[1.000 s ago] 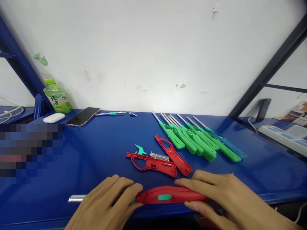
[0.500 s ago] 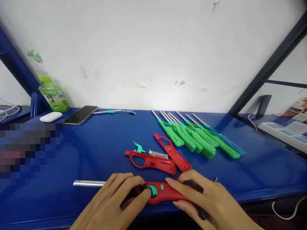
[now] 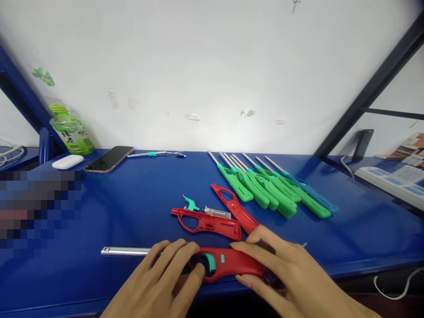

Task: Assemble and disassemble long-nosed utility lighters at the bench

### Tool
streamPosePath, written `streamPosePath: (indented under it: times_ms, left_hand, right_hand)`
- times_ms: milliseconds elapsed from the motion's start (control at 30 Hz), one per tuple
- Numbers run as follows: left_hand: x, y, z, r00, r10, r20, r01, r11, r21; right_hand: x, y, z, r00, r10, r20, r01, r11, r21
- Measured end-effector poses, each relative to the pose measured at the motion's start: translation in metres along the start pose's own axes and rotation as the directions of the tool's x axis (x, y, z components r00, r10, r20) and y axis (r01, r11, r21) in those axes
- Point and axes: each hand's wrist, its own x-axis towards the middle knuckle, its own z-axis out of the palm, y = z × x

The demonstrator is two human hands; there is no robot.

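A red long-nosed gas lighter lies sideways at the table's front edge, its silver tube pointing left. My left hand is closed round its front part, the thumb in the loop by the green trigger. My right hand grips the handle between thumb and fingers. Under that palm shows a dark rounded end, and a thin metal tip sticks out behind the hand; they look like one tool, mostly hidden. Just beyond lie two red lighter shell halves, a green trigger piece and a clear fuel tank.
Several green lighters and a blue one lie in a row at the back right. A loose metal tube with wire, a phone, a white case and a green bottle are at the back left.
My left thumb has shifted slightly left, and more of the loop's opening shows beside the trigger. My right hand has moved a little up, now overlapping the lower end of one red shell half.
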Motion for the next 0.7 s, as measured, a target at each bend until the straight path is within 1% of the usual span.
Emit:
streamPosePath:
  times_ms: [100,233,333,400,500,567,633,700]
  left_hand:
    - [-0.001,0.002,0.004,0.999,0.003,-0.038,-0.002,1.000,0.027]
    - [0.001,0.005,0.007,0.997,0.012,-0.080,-0.007,0.998,0.069]
    - [0.008,0.007,0.002,0.996,-0.007,-0.085,0.015,0.996,0.090]
    - [0.015,0.006,-0.005,0.999,0.000,-0.049,0.006,0.994,0.106]
    - [0.022,0.003,-0.017,0.999,0.037,0.026,-0.040,0.992,0.118]
    - [0.022,0.000,-0.020,0.999,0.024,0.037,-0.028,0.993,0.113]
    - [0.016,-0.005,-0.017,0.999,0.015,0.041,-0.018,0.997,0.075]
    - [0.006,-0.009,-0.009,0.999,0.026,0.042,-0.027,0.999,0.035]
  right_hand:
    - [0.003,-0.001,-0.002,0.998,0.044,0.054,-0.047,0.998,0.050]
    - [0.007,-0.003,-0.006,0.985,0.128,0.115,-0.145,0.978,0.153]
    - [0.008,-0.005,-0.007,0.970,0.190,0.149,-0.221,0.949,0.226]
    - [0.008,-0.005,-0.006,0.964,0.213,0.161,-0.249,0.935,0.254]
    - [0.009,-0.006,-0.005,0.969,0.217,0.116,-0.241,0.931,0.273]
    - [0.010,-0.006,-0.004,0.977,0.201,0.067,-0.212,0.936,0.282]
    - [0.010,-0.006,-0.005,0.982,0.184,0.032,-0.185,0.938,0.294]
    - [0.007,-0.004,-0.008,0.984,0.176,0.021,-0.174,0.938,0.298]
